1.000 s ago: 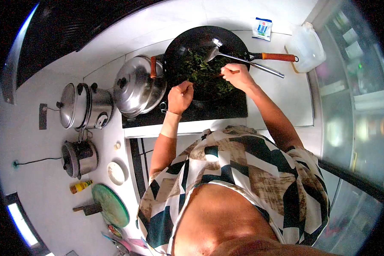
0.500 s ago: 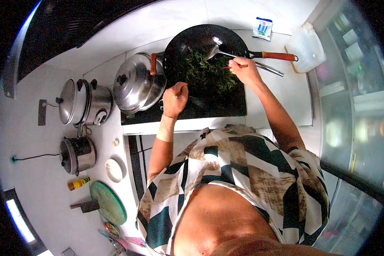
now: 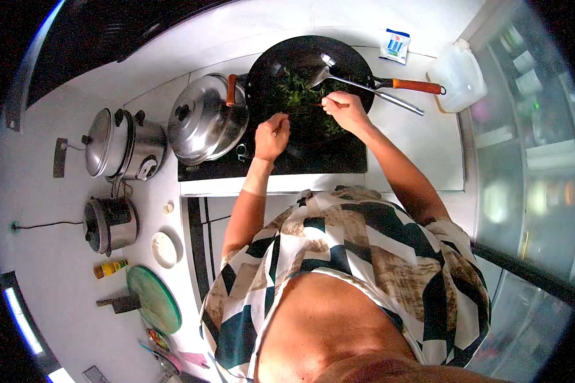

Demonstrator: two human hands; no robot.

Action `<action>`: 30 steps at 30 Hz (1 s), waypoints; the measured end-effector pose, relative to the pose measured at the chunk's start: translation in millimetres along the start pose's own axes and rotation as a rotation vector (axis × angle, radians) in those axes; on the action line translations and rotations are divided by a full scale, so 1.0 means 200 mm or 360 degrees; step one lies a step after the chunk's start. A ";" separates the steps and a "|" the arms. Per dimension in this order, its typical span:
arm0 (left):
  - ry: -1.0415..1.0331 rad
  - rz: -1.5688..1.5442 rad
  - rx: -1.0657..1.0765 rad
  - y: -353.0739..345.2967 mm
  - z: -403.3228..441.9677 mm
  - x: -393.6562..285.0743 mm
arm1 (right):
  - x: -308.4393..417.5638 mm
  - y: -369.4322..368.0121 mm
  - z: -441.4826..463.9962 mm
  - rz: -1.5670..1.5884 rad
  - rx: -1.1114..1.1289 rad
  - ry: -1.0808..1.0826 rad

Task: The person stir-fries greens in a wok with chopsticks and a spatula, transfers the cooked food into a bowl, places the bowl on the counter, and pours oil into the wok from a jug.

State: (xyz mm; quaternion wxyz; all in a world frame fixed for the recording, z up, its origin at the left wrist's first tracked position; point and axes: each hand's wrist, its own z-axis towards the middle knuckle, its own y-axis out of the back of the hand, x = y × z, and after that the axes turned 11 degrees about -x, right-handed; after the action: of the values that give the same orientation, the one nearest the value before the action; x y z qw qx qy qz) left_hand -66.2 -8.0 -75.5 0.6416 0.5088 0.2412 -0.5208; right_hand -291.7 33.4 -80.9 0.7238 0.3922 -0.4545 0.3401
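Observation:
A black wok (image 3: 268, 67) holds dark green leafy vegetables (image 3: 294, 96). My right hand (image 3: 348, 112) is closed on a thin reddish-brown chopstick (image 3: 342, 105) over the right part of the greens. At the wok's near left edge, my left hand (image 3: 273, 137) is curled closed around what looks like another chopstick, mostly hidden by the fingers. A metal spatula (image 3: 354, 83) rests in the wok, its handle lying across the right rim, and neither hand touches it.
Left of the wok stands a lidded steel pot (image 3: 204, 121); beyond it are a steel cooker (image 3: 144, 143) and a smaller cooker (image 3: 118, 223). A wooden wok handle (image 3: 418, 85) juts right, near a plastic jug (image 3: 459, 80) and packet (image 3: 395, 46). A green board (image 3: 153, 299) lies lower left.
My right hand has moved left and slightly down over the wok. My left hand has shifted a little right and up, so the hands are closer together. The spatula stays in the wok.

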 end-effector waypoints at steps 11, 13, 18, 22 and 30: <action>0.0407 -0.0508 0.0052 0.16 -0.02 -0.16 | 0.11 0.28 0.06 0.0328 -0.0305 -0.0502; 0.0418 -0.0540 0.0101 0.07 -0.01 -0.10 | 0.06 0.22 0.05 0.0444 -0.0175 -0.0384; -0.0215 0.0388 0.0063 0.06 0.01 -0.11 | -0.03 0.23 0.02 -0.0020 0.0023 -0.0389; -0.0263 0.0437 -0.0059 0.11 0.05 -0.15 | 0.06 0.31 0.05 -0.0020 -0.0204 -0.0381; -0.0336 0.0511 0.0092 0.01 0.03 -0.19 | -0.01 0.24 0.02 -0.0272 -0.0209 0.0006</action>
State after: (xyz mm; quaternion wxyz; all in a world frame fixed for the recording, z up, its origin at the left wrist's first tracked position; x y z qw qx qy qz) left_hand -78.5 1.9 -39.8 0.7233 0.5014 0.0733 -0.4691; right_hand -335.2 51.6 -69.1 0.7752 0.3807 -0.4393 0.2473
